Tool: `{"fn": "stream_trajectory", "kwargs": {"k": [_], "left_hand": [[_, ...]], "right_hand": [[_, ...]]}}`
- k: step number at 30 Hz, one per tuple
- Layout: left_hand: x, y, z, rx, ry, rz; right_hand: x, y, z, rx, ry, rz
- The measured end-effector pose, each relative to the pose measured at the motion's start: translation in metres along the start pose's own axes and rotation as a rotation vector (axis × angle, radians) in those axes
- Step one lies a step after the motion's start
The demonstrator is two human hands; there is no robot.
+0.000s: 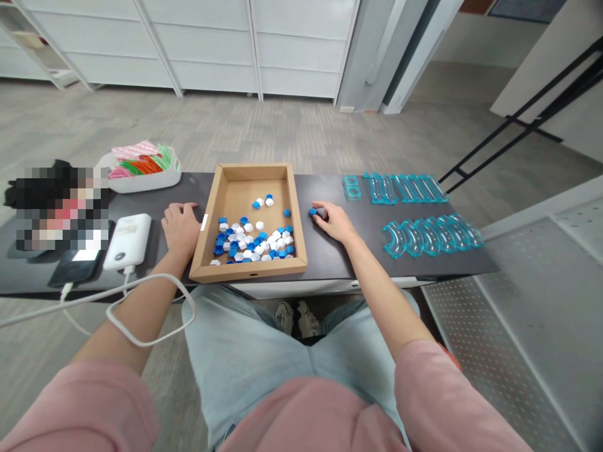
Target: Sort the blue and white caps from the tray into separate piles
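Observation:
My right hand point(332, 221) is over the dark tabletop, just right of a shallow cardboard box. Its thumb and fingers pinch a small blue hexagonal piece point(312, 213) at table level. Left of the cardboard box point(277, 268), my left hand point(181, 229) lies on the table with its fingers spread, holding nothing. Inside the box, blue and white hexagonal pieces are heaped toward the near side. A few, among them a white piece point(269, 202), lie farther back, and a lone blue piece point(287, 213) sits by the right wall.
To the right stand rows of clear teal curved track pieces point(414, 238), straight track pieces point(421, 188) and small square pieces point(351, 188). A white power bank point(128, 242) with a cable, a phone point(78, 267) and a white basket point(146, 182) of colourful strips occupy the left.

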State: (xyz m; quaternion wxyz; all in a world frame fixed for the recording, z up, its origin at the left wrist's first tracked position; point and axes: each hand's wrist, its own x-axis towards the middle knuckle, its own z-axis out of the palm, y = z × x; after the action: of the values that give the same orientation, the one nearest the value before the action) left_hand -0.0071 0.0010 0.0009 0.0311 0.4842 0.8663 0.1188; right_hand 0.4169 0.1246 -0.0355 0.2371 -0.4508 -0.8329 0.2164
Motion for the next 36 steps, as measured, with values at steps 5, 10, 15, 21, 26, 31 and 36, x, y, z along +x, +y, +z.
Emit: {"fn": "stream_trajectory", "kwargs": {"k": [5, 10, 15, 21, 26, 31, 36], "left_hand": [[0.001, -0.002, 0.009, 0.003, 0.056, 0.005], [0.01, -0.01, 0.021, -0.063, 0.083, 0.028], [0.016, -0.015, 0.027, -0.07, 0.066, 0.048], [0.014, -0.014, 0.025, -0.055, 0.065, 0.047], [0.016, -0.016, 0.027, -0.04, 0.063, 0.058], [0.017, -0.017, 0.03, -0.039, 0.073, 0.056], [0.017, -0.018, 0.031, -0.029, 0.078, 0.067]], "right_hand": [[0.006, 0.026, 0.009, 0.229, 0.194, -0.024], [0.011, 0.011, 0.004, 0.241, 0.258, -0.118], [0.05, -0.05, -0.008, -0.101, 0.036, -0.28], [0.106, -0.102, 0.018, -0.589, -0.236, -0.288], [0.12, -0.111, 0.019, -0.528, -0.281, -0.316], [0.096, -0.062, -0.03, 0.095, -0.057, -0.225], [0.043, 0.011, -0.039, 0.304, 0.267, -0.016]]}}
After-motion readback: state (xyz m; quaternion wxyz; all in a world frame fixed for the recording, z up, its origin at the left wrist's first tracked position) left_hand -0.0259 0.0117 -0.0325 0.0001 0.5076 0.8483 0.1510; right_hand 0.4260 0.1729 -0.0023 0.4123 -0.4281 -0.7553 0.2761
